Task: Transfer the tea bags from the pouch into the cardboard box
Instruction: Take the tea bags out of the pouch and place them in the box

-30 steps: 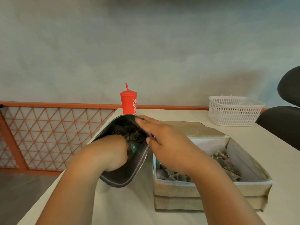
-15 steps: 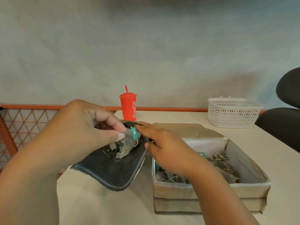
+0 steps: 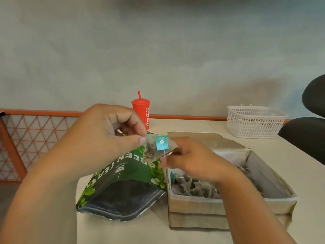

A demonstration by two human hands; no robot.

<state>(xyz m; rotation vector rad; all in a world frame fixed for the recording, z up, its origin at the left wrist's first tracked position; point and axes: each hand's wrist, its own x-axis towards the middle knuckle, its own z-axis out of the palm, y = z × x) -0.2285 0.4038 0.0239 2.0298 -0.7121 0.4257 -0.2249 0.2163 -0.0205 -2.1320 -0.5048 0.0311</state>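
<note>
The tea bag (image 3: 150,150) hangs just above the green pouch (image 3: 123,187), pinched at one corner between thumb and forefinger of our left hand (image 3: 105,138) — its teal tag (image 3: 162,142) faces us. Our right hand (image 3: 197,161) curls around the pouch's upper edge, propping it beside the cardboard box (image 3: 211,206) (a heap of bags (image 3: 193,189) lies inside). We judge this the carry-over step: next we swing the bag right, past the box rim, and let go — minding the dangling string (image 3: 164,153).
</note>
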